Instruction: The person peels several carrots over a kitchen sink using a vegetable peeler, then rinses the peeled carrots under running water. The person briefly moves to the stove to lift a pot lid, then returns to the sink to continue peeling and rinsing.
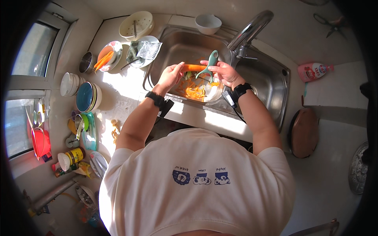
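An orange carrot (193, 68) lies level between my hands, above the left basin of a steel sink (177, 38). My left hand (171, 75) grips its left end between thumb and fingers. In my right hand (226, 73) is a green Y-shaped vegetable peeler (213, 60), its handle pointing up and its head against or just in front of the carrot. The fingers of that hand also reach the carrot's right end, partly hidden by the peeler. Below, orange peelings (193, 90) lie in a clear container (211, 96) in the basin.
Left of the sink, a bowl (107, 56) holds several peeled carrots (103, 61), near a plate with a checked cloth (149, 50) and stacked bowls (85, 96). A faucet (251, 29) arches over the sink's divider. A white bowl (208, 24) stands on the back ledge.
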The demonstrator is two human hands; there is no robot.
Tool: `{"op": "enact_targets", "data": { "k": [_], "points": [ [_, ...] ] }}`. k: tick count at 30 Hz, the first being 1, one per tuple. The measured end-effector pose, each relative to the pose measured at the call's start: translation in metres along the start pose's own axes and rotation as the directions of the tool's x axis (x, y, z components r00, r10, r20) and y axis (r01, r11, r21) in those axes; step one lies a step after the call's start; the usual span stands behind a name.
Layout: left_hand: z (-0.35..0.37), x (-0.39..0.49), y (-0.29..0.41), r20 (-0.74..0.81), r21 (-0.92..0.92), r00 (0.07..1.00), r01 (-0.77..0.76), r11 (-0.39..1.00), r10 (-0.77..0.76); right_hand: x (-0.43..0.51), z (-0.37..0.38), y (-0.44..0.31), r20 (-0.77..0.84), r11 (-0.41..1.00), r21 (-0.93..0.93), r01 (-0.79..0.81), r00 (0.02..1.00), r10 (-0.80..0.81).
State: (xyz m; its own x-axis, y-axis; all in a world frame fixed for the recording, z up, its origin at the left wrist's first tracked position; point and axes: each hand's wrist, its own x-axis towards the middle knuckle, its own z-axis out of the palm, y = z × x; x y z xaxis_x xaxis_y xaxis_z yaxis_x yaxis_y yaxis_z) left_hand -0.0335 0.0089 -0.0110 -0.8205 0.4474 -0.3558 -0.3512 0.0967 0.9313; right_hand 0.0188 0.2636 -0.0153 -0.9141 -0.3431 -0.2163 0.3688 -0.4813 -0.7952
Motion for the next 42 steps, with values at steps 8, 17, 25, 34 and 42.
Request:
{"op": "enact_targets", "data": {
  "k": [8, 17, 25, 34, 42],
  "points": [
    [0.031, -0.008, 0.018, 0.276, -0.195, 0.946, -0.117, 0.974, 0.169, -0.001, 0.034, 0.03, 0.071, 0.982, 0.178, -0.068, 0.996, 0.056],
    [0.028, 0.008, 0.002, -0.091, 0.314, 0.982, -0.132, 0.94, 0.168, -0.018, 0.008, 0.015, -0.296, 0.997, 0.012, 0.073, 0.953, -0.067],
    [0.043, 0.002, -0.007, 0.023, 0.583, 0.994, -0.098, 0.806, 0.105, 0.012, 0.03, 0.017, -0.181, 0.923, -0.293, 0.249, 0.934, -0.309],
    [0.032, -0.006, -0.009, 0.058, 0.472, 0.992, -0.125, 0.873, 0.111, 0.012, 0.006, -0.004, -0.436, 0.935, -0.314, 0.167, 0.849, -0.298],
    [0.04, -0.01, 0.005, 0.035, 0.629, 0.999, -0.047, 0.776, 0.033, 0.02, 0.015, 0.012, -0.362, 0.922, -0.34, 0.183, 0.88, -0.308]
  ]
}}
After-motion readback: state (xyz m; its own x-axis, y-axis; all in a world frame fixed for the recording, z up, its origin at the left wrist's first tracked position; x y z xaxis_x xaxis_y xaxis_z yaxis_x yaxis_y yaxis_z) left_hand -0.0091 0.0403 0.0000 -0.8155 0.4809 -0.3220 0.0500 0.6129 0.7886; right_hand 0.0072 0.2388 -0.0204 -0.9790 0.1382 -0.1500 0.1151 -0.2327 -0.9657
